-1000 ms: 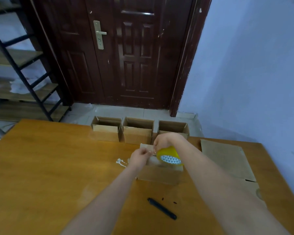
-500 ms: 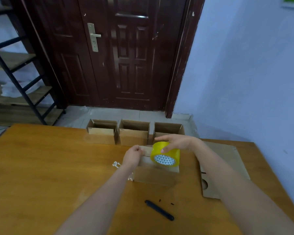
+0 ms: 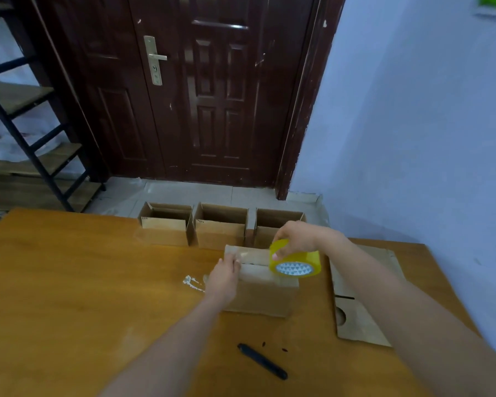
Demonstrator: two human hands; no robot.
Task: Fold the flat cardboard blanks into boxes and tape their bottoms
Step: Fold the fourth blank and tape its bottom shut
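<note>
On the orange-brown wooden table (image 3: 69, 282) stands a brown cardboard box (image 3: 262, 296), bottom flaps up. Right hand (image 3: 294, 237) grips a yellow tape roll (image 3: 295, 260) over its right end. Left hand (image 3: 224, 277), fingers curled, presses the left end. Three open-topped boxes (image 3: 221, 227) line the far edge; a flat cardboard blank (image 3: 364, 305) lies right.

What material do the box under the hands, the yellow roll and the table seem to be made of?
Box: brown cardboard, matte; the dull, fibrous-looking face suggests it.
Roll: likely clear yellowish plastic tape, glossy and see-through, on a white printed core.
Table: looks like wood or wood veneer with an orange, slightly shiny finish; faint grain and soft reflections show, but which one is uncertain.
</note>
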